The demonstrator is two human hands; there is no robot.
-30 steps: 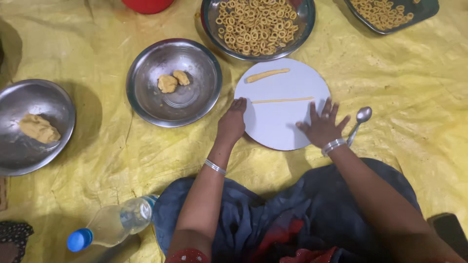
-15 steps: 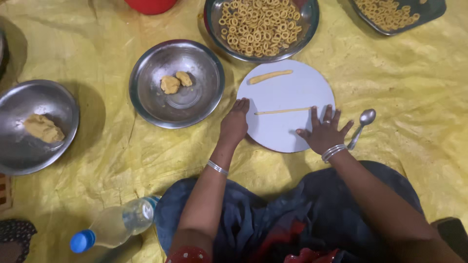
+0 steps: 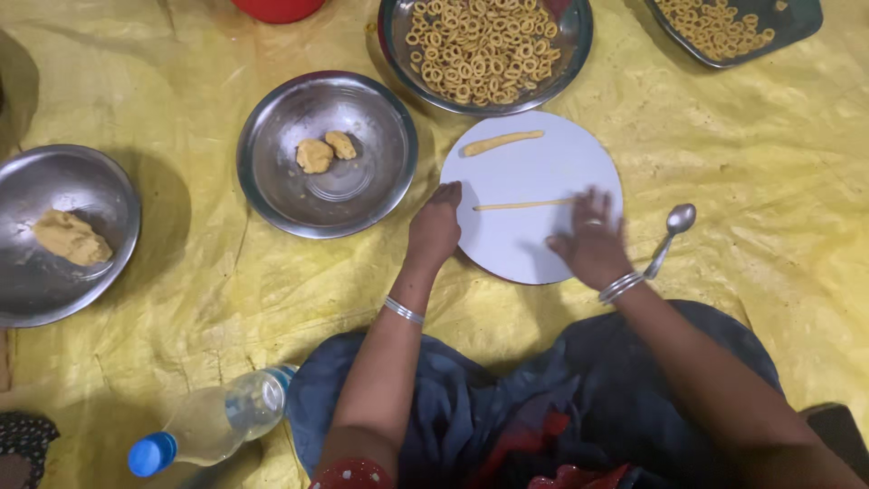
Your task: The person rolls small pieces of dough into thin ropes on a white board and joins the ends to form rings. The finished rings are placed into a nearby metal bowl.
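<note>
Both hands are flat and open on the round white board [image 3: 529, 195]: right hand [image 3: 593, 240] on the thin dough strand [image 3: 520, 206], left hand [image 3: 436, 226] at the board's left edge.

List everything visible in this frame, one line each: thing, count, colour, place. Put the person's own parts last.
round board: 1, white, centre, on the sheet
thin dough rope: 1, tan, across the board between the hands
short dough rope: 1, tan, far side of the board
middle bowl: 1, steel, left of the board
dough lumps: 2, tan, in the middle bowl
left bowl: 1, steel, left edge
dough mass: 1, tan, in the left bowl
ring bowl: 1, steel, top centre, full of tan rings
tray: 1, dark, top right, holds tan rings
spoon: 1, steel, right of the board
bottle: 1, clear with blue cap, lower left, lying down
sheet: 1, yellow, underneath everything
red container: 1, top edge
left hand: at the board's left edge
right hand: on the rope's right end
</note>
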